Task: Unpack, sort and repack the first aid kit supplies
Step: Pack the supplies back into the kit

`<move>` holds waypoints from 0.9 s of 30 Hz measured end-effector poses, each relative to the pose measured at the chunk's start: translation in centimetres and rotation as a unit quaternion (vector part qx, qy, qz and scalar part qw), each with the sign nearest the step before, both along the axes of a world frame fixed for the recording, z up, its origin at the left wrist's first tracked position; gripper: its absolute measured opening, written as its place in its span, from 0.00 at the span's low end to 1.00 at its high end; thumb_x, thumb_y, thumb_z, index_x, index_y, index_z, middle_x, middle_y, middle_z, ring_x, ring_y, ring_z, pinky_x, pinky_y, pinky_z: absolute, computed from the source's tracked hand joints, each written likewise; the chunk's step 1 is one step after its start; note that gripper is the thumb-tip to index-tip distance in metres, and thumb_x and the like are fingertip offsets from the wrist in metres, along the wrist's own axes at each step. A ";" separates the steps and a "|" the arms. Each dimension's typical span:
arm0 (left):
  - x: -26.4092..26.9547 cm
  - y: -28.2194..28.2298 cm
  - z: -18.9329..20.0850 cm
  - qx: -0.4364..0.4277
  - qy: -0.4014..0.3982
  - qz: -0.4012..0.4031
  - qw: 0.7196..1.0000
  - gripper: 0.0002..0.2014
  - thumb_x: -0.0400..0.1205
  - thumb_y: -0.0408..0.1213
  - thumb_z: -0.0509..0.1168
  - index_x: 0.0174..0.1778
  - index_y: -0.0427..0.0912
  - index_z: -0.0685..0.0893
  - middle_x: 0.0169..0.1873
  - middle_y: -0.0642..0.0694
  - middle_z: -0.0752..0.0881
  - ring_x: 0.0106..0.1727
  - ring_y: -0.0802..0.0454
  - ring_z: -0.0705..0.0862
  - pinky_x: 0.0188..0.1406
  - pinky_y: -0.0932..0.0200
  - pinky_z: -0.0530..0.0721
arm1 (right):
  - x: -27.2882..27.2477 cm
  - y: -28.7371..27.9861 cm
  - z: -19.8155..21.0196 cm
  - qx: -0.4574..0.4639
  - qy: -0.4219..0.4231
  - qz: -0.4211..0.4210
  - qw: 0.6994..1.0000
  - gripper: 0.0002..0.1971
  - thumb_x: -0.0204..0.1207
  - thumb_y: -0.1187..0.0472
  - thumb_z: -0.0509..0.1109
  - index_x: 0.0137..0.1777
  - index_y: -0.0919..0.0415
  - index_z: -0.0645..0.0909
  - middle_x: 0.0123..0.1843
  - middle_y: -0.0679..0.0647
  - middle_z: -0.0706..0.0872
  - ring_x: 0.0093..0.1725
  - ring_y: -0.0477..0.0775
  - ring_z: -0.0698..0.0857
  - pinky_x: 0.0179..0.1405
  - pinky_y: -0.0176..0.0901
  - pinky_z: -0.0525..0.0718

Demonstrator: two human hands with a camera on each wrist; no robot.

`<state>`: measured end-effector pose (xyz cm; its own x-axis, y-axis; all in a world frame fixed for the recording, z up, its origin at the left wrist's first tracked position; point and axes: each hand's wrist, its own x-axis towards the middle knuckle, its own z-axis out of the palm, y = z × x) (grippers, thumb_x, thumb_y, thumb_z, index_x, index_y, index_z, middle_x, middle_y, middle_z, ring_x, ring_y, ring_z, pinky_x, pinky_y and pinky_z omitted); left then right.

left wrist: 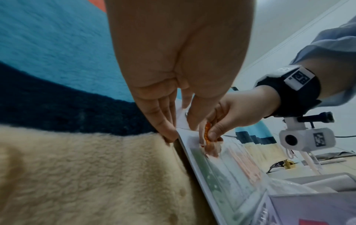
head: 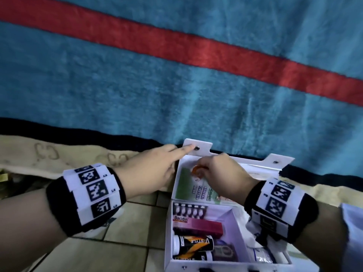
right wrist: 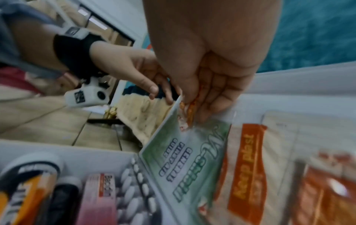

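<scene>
The white first aid kit (head: 168,232) stands open on the floor, its lid (head: 255,163) leaning back against a blanket. My left hand (head: 184,152) (left wrist: 179,124) holds the lid's upper left tab between thumb and fingers, beside a snap. My right hand (head: 200,169) (right wrist: 192,109) pinches a small orange packet (head: 196,170) (left wrist: 207,132) (right wrist: 190,112) at the top of the lid's clear pocket, over a green leaflet (head: 188,185) (right wrist: 183,152). An orange plaster pack (right wrist: 248,167) sits in the pocket too. The box holds a blister strip (head: 189,210), a Bacidin carton (head: 196,224) and black-orange tubes (head: 193,244).
A blue blanket with a red stripe (head: 176,85) hangs behind the kit, and cream fleece (head: 39,154) lies to its left. The floor is tiled (head: 98,252). A white wrapped roll (head: 263,256) lies in the box's right part, beside crumpled clear plastic (head: 251,230).
</scene>
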<state>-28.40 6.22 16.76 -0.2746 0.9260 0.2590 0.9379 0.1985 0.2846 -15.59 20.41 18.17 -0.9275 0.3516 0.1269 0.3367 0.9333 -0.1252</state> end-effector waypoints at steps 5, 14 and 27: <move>-0.6 0.1 -0.3 0.007 -0.008 -0.008 1.000 0.35 0.82 0.33 0.56 0.80 0.65 0.50 0.53 0.57 0.73 0.54 0.54 0.77 0.54 0.53 0.79 | -0.3 -1.3 0.9 0.130 -0.065 -0.019 0.989 0.22 0.74 0.68 0.59 0.65 0.51 0.77 0.59 0.54 0.86 0.58 0.59 0.84 0.49 0.45 0.80; -0.4 0.9 -1.2 0.101 -0.115 0.001 0.988 0.34 0.80 0.28 0.61 0.77 0.64 0.64 0.56 0.50 0.81 0.55 0.52 0.82 0.59 0.50 0.81 | -0.4 -1.5 0.4 0.061 -0.044 -0.049 0.996 0.11 0.74 0.50 0.71 0.54 0.52 0.82 0.51 0.54 0.87 0.54 0.58 0.85 0.46 0.45 0.79; 0.7 1.7 -2.6 0.167 -0.144 0.058 0.974 0.35 0.78 0.27 0.63 0.75 0.66 0.67 0.54 0.52 0.81 0.50 0.52 0.83 0.57 0.49 0.81 | -1.2 -2.2 0.4 0.183 -0.052 0.001 0.982 0.11 0.75 0.63 0.65 0.55 0.53 0.82 0.51 0.53 0.87 0.54 0.58 0.84 0.47 0.44 0.75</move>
<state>-27.71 7.90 14.20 -0.4780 0.7620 0.4369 0.7868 0.1503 0.5986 -16.82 18.26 18.57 -0.9428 0.2978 0.1496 0.3276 0.9102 0.2532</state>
